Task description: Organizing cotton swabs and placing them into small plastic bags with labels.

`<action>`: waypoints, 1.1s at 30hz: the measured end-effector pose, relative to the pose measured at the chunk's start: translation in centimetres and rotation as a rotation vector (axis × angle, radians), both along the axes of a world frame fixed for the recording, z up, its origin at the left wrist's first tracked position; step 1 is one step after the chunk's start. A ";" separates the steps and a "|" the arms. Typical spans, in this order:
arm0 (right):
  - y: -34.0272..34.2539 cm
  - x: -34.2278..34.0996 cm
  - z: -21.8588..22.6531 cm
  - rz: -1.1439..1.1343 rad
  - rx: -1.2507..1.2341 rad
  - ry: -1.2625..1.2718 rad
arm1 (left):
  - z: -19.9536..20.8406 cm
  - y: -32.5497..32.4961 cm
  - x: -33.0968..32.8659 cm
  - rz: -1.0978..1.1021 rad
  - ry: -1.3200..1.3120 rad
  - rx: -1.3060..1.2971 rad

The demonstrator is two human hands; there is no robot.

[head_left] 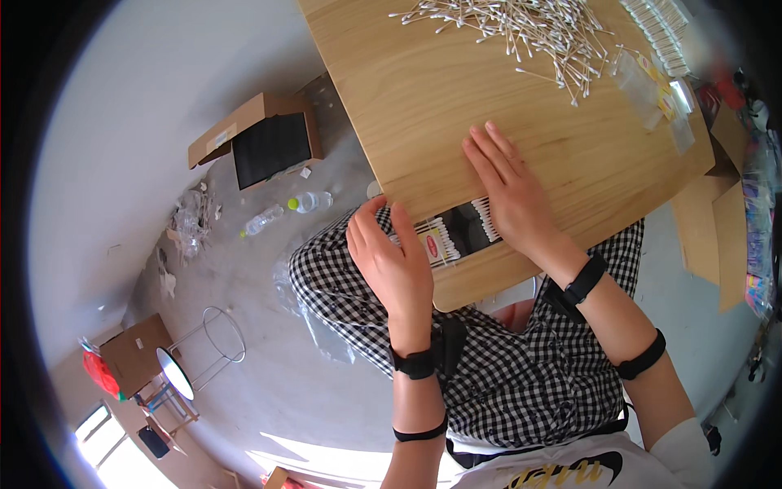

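Observation:
A narrow dark strip across the near part of the wooden table holds white cotton swabs [450, 238] and a small label card [431, 244] with a red oval. More swabs [486, 218] stand in a row at its right end. My left hand [389, 259] is at the strip's left end by the table edge, its fingers slightly bent and the thumb apart. My right hand [517, 196] lies with fingers stretched out on the table [423, 106], its palm side next to the right-hand swabs. Part of the strip is hidden under both hands.
A loose heap of cotton swabs [521, 28] lies at the table's far side. Clear plastic bags [639, 85] and lined-up swabs [658, 33] are at the far right. Cardboard boxes [705, 232] stand right of the table. Bottles [312, 202] and an open box [281, 134] are on the floor to the left.

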State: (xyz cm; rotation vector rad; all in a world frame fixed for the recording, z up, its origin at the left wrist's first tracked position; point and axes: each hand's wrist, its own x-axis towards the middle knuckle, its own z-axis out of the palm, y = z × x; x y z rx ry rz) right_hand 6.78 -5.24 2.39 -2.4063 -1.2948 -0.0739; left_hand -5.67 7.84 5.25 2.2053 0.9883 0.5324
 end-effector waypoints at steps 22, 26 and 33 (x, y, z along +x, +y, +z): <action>3.1 -2.9 0.5 0.050 -0.027 0.017 | -2.7 0.2 0.4 0.210 -0.058 -0.365; 3.7 -3.4 0.6 0.045 -0.022 0.048 | -2.4 0.2 0.5 0.204 -0.039 -0.361; 4.3 -3.7 0.6 0.039 0.011 0.073 | -2.8 0.1 0.5 0.194 0.004 -0.245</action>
